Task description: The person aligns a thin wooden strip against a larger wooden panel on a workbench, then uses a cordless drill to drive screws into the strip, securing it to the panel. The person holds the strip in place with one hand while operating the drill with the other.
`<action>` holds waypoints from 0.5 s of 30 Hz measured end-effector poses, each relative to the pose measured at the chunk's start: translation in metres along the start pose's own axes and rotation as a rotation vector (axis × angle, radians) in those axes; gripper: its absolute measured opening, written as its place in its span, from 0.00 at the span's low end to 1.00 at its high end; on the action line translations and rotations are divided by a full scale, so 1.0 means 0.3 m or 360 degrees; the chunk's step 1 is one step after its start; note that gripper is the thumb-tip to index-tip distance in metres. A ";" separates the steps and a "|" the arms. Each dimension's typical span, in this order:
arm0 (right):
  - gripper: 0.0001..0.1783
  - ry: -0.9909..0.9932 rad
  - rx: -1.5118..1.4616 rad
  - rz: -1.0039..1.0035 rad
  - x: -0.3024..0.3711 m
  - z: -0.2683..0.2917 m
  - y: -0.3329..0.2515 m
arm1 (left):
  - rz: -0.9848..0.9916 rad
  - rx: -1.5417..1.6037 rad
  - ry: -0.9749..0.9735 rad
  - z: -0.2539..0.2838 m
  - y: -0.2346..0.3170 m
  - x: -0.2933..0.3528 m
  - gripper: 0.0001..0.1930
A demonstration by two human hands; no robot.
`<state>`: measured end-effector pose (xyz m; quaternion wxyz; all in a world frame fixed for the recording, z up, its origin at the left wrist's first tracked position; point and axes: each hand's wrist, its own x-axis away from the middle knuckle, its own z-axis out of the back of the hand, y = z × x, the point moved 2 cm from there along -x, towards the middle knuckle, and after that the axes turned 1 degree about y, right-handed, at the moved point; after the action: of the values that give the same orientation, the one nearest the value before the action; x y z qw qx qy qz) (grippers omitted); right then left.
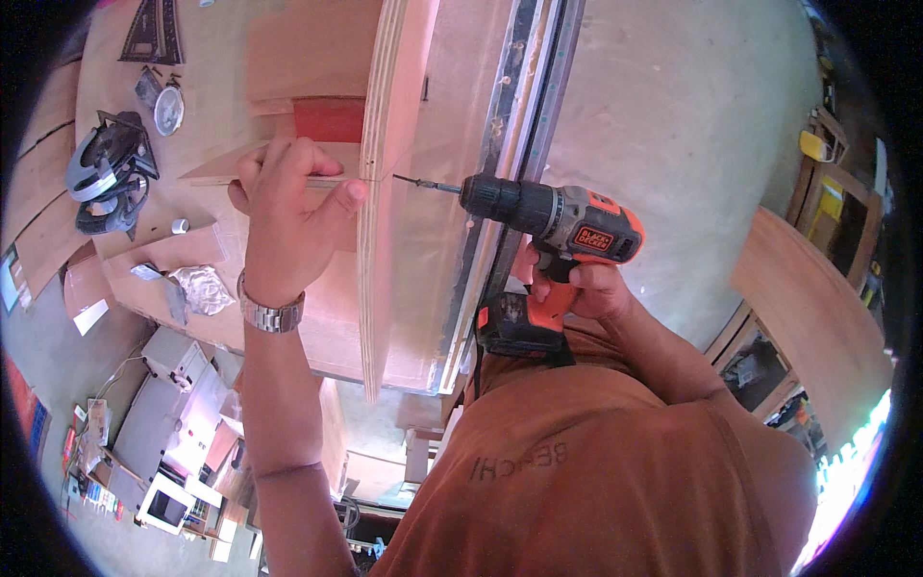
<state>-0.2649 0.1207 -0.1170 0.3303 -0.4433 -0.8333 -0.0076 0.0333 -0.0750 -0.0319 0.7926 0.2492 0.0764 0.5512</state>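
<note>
The right hand (596,288) is wrapped around the grip of an orange-and-black cordless drill (567,226), held in front of the person's body, beside the workbench edge. Its slim drill bit (423,183) points left at a plywood panel (376,87) standing on edge; whether the tip touches the panel is hard to tell. Across the panel, the left hand (288,197) has its fingers bent and its thumb apart, beside the panel's edge and over a thin board (216,168); I cannot tell whether it pinches that board. A metal-banded wristwatch (272,313) circles the left wrist. Farther left lie a circular saw (111,173) and a dark triangular square (151,37).
</note>
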 end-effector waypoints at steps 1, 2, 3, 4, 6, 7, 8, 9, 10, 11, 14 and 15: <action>0.33 0.0002 0.0030 0.0003 0.000 0.000 -0.008 | 0.0017 -0.0033 -0.0010 0.001 0.002 0.001 0.17; 0.33 0.0013 0.0068 -0.0003 0.000 0.002 -0.016 | 0.0032 -0.0061 -0.0013 0.000 0.003 0.001 0.17; 0.33 -0.0023 0.0049 0.0009 0.000 0.002 -0.023 | 0.0044 -0.0088 -0.0010 -0.001 0.006 -0.001 0.16; 0.34 -0.0049 0.0036 0.0006 -0.004 0.003 -0.030 | 0.0033 -0.0098 0.0002 -0.001 0.008 -0.003 0.16; 0.34 -0.0075 0.0025 0.0002 -0.007 0.006 -0.036 | 0.0025 -0.0110 0.0009 -0.001 0.013 -0.003 0.16; 0.34 -0.0077 0.0030 0.0001 -0.009 0.008 -0.036 | 0.0023 -0.0108 0.0016 -0.001 0.015 -0.003 0.16; 0.34 -0.0093 0.0026 0.0004 -0.011 0.009 -0.035 | 0.0030 -0.0099 0.0014 -0.001 0.015 -0.002 0.16; 0.33 -0.0076 0.0040 0.0013 -0.013 0.010 -0.032 | 0.0045 -0.0083 0.0010 -0.002 0.014 -0.001 0.15; 0.33 -0.0074 0.0048 0.0028 -0.015 0.011 -0.030 | 0.0039 -0.0092 0.0016 -0.002 0.013 0.000 0.16; 0.32 -0.0082 0.0055 0.0042 -0.017 0.010 -0.027 | 0.0039 -0.0092 0.0020 -0.002 0.012 0.001 0.16; 0.32 -0.0026 -0.0016 0.0004 -0.014 0.014 -0.028 | 0.0042 -0.0092 0.0005 -0.004 0.007 0.002 0.17; 0.32 -0.0039 -0.0006 0.0015 -0.016 0.015 -0.029 | 0.0035 -0.0083 0.0005 -0.003 0.005 0.000 0.17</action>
<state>-0.2719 0.1134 -0.1206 0.3193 -0.4479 -0.8351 -0.0021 0.0318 -0.0743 -0.0319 0.7925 0.2285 0.0605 0.5622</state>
